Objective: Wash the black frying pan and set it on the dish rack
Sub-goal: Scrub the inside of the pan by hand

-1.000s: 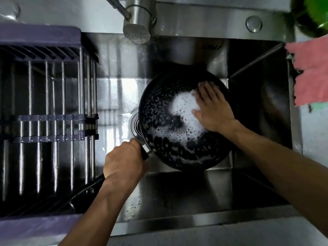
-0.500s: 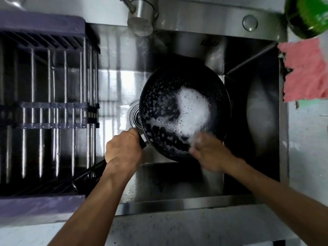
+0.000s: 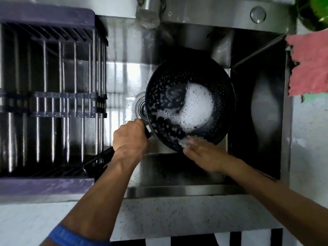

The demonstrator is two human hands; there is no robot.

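Stainless steel sink basin (image 3: 195,41) with faucet (image 3: 148,15) at its rear ledge. Speckled countertop edge (image 3: 177,213) along the front. Pink cloth (image 3: 310,63) on the right counter.

The left hand (image 3: 130,137) is curled into a fist around the black frying pan's handle (image 3: 147,134), knuckles up, with its forearm running down toward the lower left and a blue band at the wrist end. The right hand (image 3: 204,153) lies flat with fingers extended, soapy fingertips (image 3: 186,142) pressed against the pan's near rim, forearm stretching to the lower right.
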